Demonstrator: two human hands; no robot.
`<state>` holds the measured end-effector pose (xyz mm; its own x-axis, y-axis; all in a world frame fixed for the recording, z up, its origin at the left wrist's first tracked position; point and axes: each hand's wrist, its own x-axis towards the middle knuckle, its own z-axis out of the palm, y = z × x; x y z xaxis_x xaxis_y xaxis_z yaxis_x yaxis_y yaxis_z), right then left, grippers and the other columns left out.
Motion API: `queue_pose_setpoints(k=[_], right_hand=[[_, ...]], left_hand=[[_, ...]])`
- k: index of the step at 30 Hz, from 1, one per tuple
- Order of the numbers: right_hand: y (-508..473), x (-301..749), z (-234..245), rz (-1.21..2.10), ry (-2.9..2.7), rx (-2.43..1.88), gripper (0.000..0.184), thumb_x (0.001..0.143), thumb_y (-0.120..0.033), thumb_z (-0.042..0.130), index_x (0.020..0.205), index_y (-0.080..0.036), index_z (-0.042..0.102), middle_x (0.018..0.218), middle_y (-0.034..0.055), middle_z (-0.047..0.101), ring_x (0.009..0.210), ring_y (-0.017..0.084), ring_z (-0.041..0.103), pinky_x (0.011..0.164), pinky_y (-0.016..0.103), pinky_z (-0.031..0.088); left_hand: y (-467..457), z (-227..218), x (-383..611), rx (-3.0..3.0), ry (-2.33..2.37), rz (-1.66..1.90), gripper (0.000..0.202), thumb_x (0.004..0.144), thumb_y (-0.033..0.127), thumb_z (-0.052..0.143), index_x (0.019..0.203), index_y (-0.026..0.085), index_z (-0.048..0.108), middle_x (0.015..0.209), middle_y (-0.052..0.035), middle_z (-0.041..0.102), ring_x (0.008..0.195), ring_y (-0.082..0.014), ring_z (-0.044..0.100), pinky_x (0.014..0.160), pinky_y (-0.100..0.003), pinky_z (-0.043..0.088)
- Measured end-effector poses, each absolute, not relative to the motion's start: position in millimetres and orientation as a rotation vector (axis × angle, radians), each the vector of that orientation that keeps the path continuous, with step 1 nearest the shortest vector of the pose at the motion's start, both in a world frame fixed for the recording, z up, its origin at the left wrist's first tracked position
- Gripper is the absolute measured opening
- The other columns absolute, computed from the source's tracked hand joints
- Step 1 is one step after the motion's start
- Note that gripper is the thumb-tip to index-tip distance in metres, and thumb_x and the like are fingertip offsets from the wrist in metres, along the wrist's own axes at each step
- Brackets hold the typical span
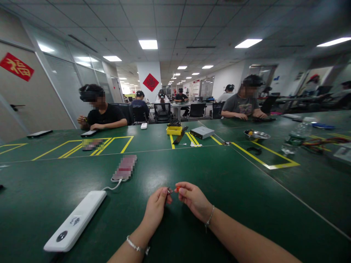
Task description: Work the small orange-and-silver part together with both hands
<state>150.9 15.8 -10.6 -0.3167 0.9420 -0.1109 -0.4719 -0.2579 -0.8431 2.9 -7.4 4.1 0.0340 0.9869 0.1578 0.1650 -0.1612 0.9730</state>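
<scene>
Just above the green table (236, 204), my left hand (157, 204) is closed in a pinch on a small metallic piece (169, 190), too small to name. Facing it, my right hand (193, 199) pinches a small orange-red piece (178, 189) between thumb and fingers; its kind is unclear. The two small pieces are close together, and whether they touch I cannot tell. A bracelet circles each wrist.
Left of my hands lies a white power bank (76, 221), cabled to a phone (125, 167). Farther back are a yellow tray (174, 130), a grey box (202, 132), a metal bowl (257, 136) and a plastic bottle (296, 137). Two people sit across the table.
</scene>
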Motion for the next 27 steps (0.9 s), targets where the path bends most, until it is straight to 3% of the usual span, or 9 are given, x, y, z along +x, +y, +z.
queue_pose_setpoints(k=[5, 11, 20, 27], right_hand=[[13, 148, -8, 1.741, -0.918, -0.804, 0.027, 0.056, -0.029, 0.071, 0.073, -0.013, 0.057, 0.067, 0.0009, 0.058, 0.055, 0.007, 0.048, 0.058, 0.023, 0.038], [13, 148, -8, 1.737, -0.877, -0.82, 0.029, 0.051, -0.024, 0.074, 0.072, -0.013, 0.057, 0.068, 0.0002, 0.058, 0.058, 0.007, 0.05, 0.061, 0.024, 0.038], [11, 141, -14, 1.674, -0.874, -0.92, 0.037, 0.05, -0.03, 0.074, 0.081, -0.012, 0.063, 0.071, 0.0033, 0.062, 0.061, 0.009, 0.051, 0.062, 0.025, 0.037], [-4, 135, -7, 1.772, -0.823, -0.794, 0.04, 0.063, -0.039, 0.065, 0.092, -0.012, 0.063, 0.079, 0.0075, 0.062, 0.07, 0.012, 0.054, 0.061, 0.024, 0.037]], left_hand=[[-5, 1, 4, 1.314, 1.17, 1.255, 0.018, 0.067, 0.033, 0.058, 0.076, 0.017, 0.059, 0.064, 0.0018, 0.057, 0.061, -0.0129, 0.05, 0.06, -0.022, 0.037], [-4, -3, 4, 1.317, 1.251, 1.312, 0.016, 0.06, 0.02, 0.063, 0.076, 0.018, 0.057, 0.069, 0.0024, 0.057, 0.06, -0.0117, 0.051, 0.06, -0.022, 0.039], [-11, -5, 7, 1.658, 1.365, 1.362, 0.011, 0.067, 0.021, 0.059, 0.078, 0.02, 0.059, 0.071, 0.0007, 0.058, 0.064, -0.014, 0.051, 0.063, -0.026, 0.041], [-16, -2, 8, 1.838, 1.482, 1.449, 0.009, 0.072, 0.026, 0.055, 0.078, 0.019, 0.057, 0.071, 0.0013, 0.056, 0.064, -0.0138, 0.052, 0.062, -0.027, 0.043]])
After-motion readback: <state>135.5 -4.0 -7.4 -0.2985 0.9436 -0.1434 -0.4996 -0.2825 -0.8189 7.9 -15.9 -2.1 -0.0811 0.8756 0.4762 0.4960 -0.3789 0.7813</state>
